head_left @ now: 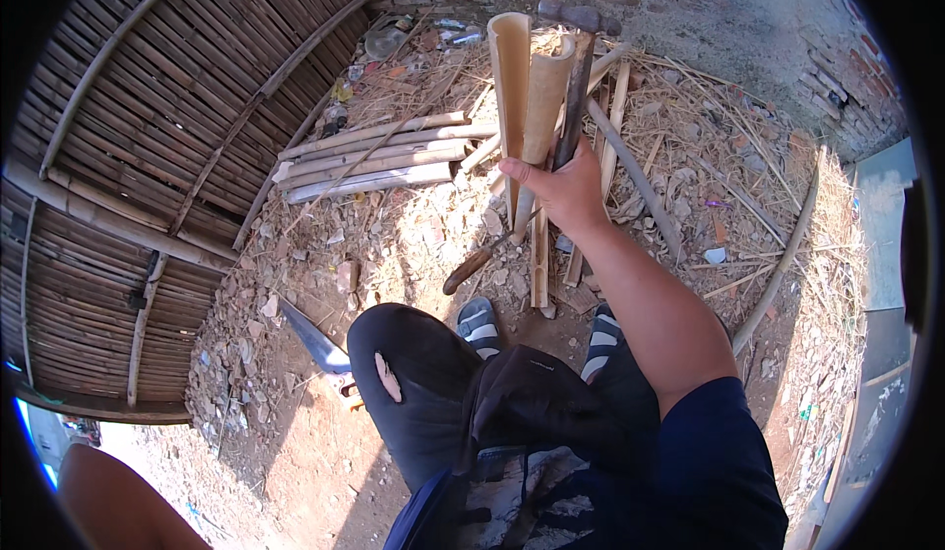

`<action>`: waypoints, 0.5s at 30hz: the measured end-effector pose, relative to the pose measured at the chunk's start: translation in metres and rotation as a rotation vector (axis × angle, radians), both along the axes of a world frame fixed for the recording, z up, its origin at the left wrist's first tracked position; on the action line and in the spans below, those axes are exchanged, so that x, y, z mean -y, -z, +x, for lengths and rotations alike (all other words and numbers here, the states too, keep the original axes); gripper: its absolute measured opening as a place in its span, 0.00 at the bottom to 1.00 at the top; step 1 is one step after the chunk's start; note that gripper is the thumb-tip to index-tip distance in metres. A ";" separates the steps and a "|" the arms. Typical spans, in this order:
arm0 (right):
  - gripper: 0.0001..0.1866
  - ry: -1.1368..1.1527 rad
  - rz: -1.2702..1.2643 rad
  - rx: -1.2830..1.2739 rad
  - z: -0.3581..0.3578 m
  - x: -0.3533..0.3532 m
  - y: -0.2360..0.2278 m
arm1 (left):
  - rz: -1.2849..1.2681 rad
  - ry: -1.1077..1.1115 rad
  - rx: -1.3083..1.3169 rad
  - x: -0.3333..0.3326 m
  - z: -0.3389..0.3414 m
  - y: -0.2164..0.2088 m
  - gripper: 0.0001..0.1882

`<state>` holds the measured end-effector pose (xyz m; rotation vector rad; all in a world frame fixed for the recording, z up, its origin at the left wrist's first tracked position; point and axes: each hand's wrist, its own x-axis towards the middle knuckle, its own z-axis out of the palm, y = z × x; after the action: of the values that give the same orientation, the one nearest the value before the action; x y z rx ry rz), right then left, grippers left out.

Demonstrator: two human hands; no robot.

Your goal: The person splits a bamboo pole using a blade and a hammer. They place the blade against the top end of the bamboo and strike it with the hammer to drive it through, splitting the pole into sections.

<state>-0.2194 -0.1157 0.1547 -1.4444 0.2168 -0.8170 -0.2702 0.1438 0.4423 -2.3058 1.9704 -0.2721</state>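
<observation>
Two halves: bamboo, a left half [512, 78] and a right half [546, 97], standing nearly upright in front of the person, above and beyond the feet.
Split: done at the upper ends, where a gap parts the halves; the hand covers part of the lower length, so I cannot tell whether they are parted to the foot.
Right hand [568, 192]: fingers gripping the right half together with the hammer [577, 88]; the thumb crosses the bamboo low down, its tip reaching the left half's edge, though whether it presses there is unclear.
Bamboo from the fingers: most of the visible length rises above them, with a short part below the thumb.
Hammer: head up, handle running down into the grip, just right of the right half.
Knife [468, 271]: wooden handle down to the left, blade slanting up to the foot of the halves; contact uncertain.
Strip [539, 270]: a narrow channelled piece between the feet, apparently cut already.
Poles [379, 152]: stacked to the left, whole or halved I cannot tell, so what is left is uncertain.
Saw [317, 341]: on the ground, beside the left knee.
Left hand: out of view, its state unknown.
</observation>
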 end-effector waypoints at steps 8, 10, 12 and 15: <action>0.25 0.041 -0.036 -0.089 -0.007 0.016 -0.005 | -0.001 0.011 -0.003 0.017 -0.001 -0.008 0.14; 0.26 0.128 -0.084 -0.036 -0.004 0.008 -0.008 | -0.002 0.002 0.011 0.020 -0.005 -0.009 0.14; 0.35 0.011 0.064 -0.070 -0.001 0.000 -0.012 | -0.005 -0.029 0.018 0.017 -0.009 -0.010 0.14; 0.36 0.034 0.061 -0.100 -0.009 0.007 -0.013 | -0.031 0.001 0.006 0.021 -0.009 -0.009 0.14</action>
<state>-0.2279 -0.1230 0.1676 -1.4284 0.3402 -0.7608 -0.2791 0.1228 0.4510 -2.3194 1.9785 -0.3116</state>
